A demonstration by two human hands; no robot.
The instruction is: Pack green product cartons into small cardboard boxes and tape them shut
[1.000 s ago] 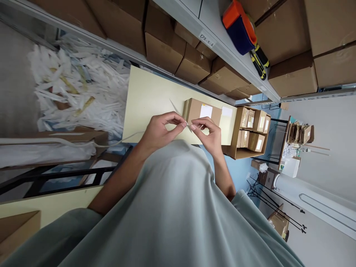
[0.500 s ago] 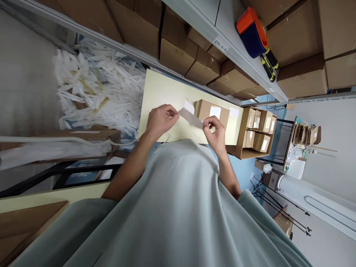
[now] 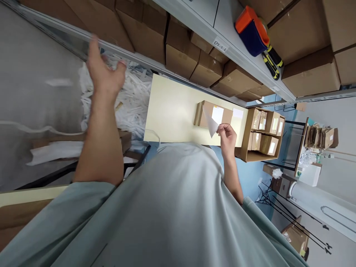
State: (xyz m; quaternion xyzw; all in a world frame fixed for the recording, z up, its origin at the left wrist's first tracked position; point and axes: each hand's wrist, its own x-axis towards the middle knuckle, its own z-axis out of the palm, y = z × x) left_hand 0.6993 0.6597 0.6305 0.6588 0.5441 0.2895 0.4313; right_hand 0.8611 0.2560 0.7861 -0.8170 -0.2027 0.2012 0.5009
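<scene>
The left hand has swung left, fingers spread; the right hand pinches the white slip, slanting far-left toward the carton.

The left half of the table lies bare, so a hand can pass low there; only a thin cord lies in the way near the front edge. Further right, the cardboard box blocks a low path, with the white sheet in the right hand before it. The shelf closes the far side, and an open carton the right end.
</scene>
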